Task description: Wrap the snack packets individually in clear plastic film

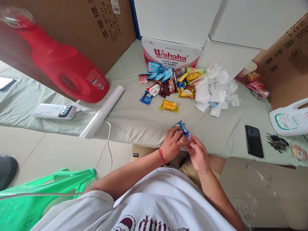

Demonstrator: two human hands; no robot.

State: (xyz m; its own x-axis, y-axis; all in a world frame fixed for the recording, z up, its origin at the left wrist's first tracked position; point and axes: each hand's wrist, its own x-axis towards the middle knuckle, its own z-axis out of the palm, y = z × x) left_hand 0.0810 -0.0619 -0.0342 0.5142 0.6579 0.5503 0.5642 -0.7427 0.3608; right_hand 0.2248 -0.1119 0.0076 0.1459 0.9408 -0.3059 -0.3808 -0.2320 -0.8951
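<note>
At the table's front edge my left hand point(171, 143) is closed round a blue snack packet point(184, 129), which sticks out beyond the fingers. Close beside it, my right hand point(198, 153) pinches thin clear plastic point(188, 141) at the packet's near end. How far the plastic wraps the packet is hidden by my fingers. Beyond both hands a yellow snack packet point(169, 105) lies alone. Behind it sits a pile of small packets, with blue sachets point(158, 72), a brown packet point(164, 89) and another yellow packet point(186, 93). Bundles wrapped in clear plastic point(218, 91) are heaped to its right.
Left are a plastic roll point(102, 112), a power strip point(55, 111) and a large red bottle point(69, 69). A Wahaba-like printed carton point(172, 53) stands behind. Right are a black phone point(254, 141), keys point(277, 142) and a white jug point(290, 118). A green stool point(48, 189) stands below left.
</note>
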